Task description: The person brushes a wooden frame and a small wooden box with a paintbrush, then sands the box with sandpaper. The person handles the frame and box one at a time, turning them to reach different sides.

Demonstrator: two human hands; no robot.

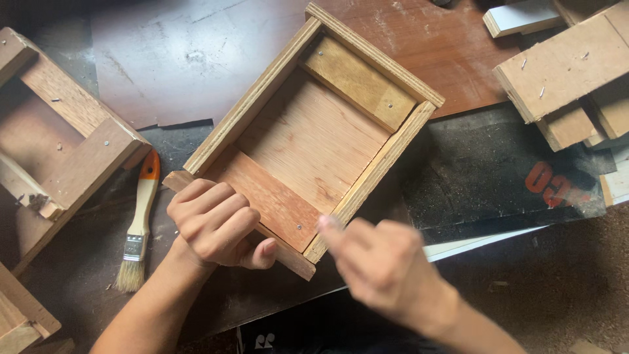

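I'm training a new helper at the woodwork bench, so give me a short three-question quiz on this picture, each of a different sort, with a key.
1. True or false: the left hand rests on the near corner of the open wooden box.
2. Which lies left of the box? A) a paintbrush B) a hammer C) a saw
3. Fill in: the right hand is blurred and sits beside the box's near ____ corner.

Key:
1. True; its fingers curl over the box's near end board.
2. A; the paintbrush has an orange-tipped handle.
3. Right; whether it holds anything cannot be told.
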